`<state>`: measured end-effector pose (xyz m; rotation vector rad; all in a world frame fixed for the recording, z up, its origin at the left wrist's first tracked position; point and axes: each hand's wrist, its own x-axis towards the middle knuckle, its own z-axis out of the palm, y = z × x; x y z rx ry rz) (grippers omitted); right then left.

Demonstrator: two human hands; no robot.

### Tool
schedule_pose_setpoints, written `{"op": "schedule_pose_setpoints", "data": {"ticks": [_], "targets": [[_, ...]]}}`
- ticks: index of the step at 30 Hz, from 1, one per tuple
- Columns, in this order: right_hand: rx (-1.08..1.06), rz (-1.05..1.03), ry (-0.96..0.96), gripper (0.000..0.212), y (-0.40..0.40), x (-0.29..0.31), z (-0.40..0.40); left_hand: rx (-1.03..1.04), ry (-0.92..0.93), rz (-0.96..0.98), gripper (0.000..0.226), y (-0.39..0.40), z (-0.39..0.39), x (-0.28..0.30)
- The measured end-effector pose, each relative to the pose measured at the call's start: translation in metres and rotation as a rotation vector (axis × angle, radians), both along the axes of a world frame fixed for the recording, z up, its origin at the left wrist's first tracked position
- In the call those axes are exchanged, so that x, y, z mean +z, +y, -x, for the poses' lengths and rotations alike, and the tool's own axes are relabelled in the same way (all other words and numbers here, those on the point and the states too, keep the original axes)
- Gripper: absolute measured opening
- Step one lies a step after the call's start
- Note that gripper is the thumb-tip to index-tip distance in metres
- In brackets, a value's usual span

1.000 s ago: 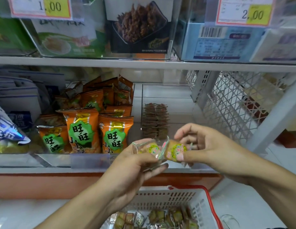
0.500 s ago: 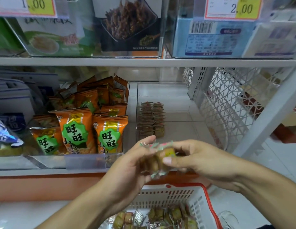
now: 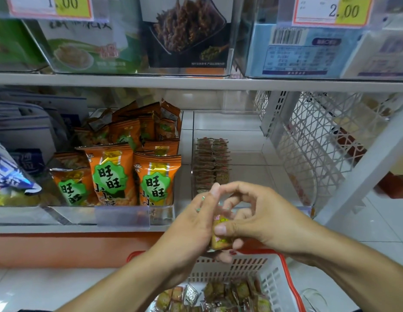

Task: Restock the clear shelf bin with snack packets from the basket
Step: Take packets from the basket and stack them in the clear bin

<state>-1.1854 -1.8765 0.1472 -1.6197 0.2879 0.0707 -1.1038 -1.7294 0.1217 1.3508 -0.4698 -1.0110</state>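
**Desk:** How far along are you with the restock?

**Me:** Early to middle, by my judgement. The clear shelf bin [image 3: 227,131] sits at about 12 o'clock from my hands, and it holds two short rows of packets [image 3: 210,163] standing on edge against its left wall. The rest of its floor, toward 3 o'clock, shows bare.

**Desk:** And the supply?

**Me:** The basket [image 3: 272,278] is at 6 o'clock, below my wrists, with a loose heap of small snack packets [image 3: 220,296] lying in it. So plenty is left to move.

**Desk:** What are the hands doing?

**Me:** My left hand [image 3: 191,230] is curled round a small stack of packets [image 3: 219,235], with one crinkled edge poking out at its upper side. My right hand [image 3: 259,219] pinches the front packet of that stack between thumb and fingers; its other fingers arch loosely above. How many I hold, I cannot tell.

**Desk:** Anything beside the bin?

**Me:** Orange bags [image 3: 133,172] fill the neighbouring bin at 9 o'clock. What remains, I judge, is to square this stack and set it in line with the rows.
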Motion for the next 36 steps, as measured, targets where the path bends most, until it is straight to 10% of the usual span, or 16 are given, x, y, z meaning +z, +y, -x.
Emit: {"op": "schedule_pose_setpoints", "data": {"ticks": [5, 9, 15, 23, 36], "targets": [[0.246, 0.629, 0.153, 0.072, -0.007, 0.009, 0.0, -0.06, -0.102, -0.132, 0.085, 0.004, -0.003, -0.007], [0.25, 0.648, 0.075, 0.061, -0.01, 0.015, -0.004, -0.044, -0.073, -0.062, 0.12, 0.002, -0.004, -0.009], [0.081, 0.443, -0.211, 0.054, -0.024, 0.021, -0.023, 0.179, -0.115, 0.069, 0.08, -0.002, -0.013, -0.003], [-0.089, 0.957, 0.215, 0.051, -0.073, -0.032, -0.071, -0.012, -1.221, -0.333, 0.068, 0.005, -0.002, -0.019], [-0.198, 0.87, 0.333, 0.067, -0.062, -0.071, -0.113, -0.28, -1.42, -0.456, 0.086, 0.003, -0.003, -0.024]]}}
